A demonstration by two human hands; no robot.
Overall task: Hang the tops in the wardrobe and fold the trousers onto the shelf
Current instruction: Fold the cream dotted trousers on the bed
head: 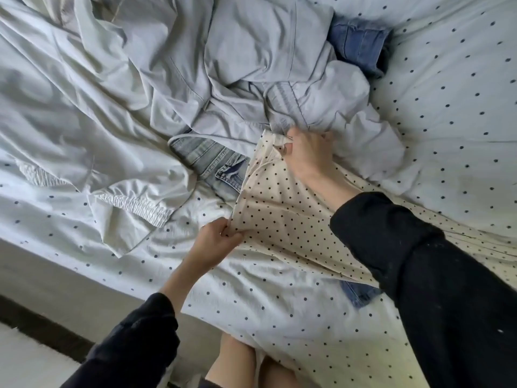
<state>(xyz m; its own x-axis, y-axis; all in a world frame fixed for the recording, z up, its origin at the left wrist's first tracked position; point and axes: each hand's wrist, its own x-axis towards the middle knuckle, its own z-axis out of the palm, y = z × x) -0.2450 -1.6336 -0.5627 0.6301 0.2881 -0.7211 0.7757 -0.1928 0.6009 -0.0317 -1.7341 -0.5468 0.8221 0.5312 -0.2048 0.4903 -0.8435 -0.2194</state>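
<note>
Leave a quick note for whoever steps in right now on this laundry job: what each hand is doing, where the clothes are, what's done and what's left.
Left hand: pinches the near edge of the cream dotted garment.
Right hand: grips the same garment at its far end.
The garment lies on the bed, partly over the light jeans. Pale grey clothes are heaped behind; more blue denim shows at the top of the heap and another denim piece under the dotted garment.
Done: nothing visibly hung or folded; wardrobe and shelf are out of view.
Left: lift the dotted garment clear, then sort the pile.
</note>
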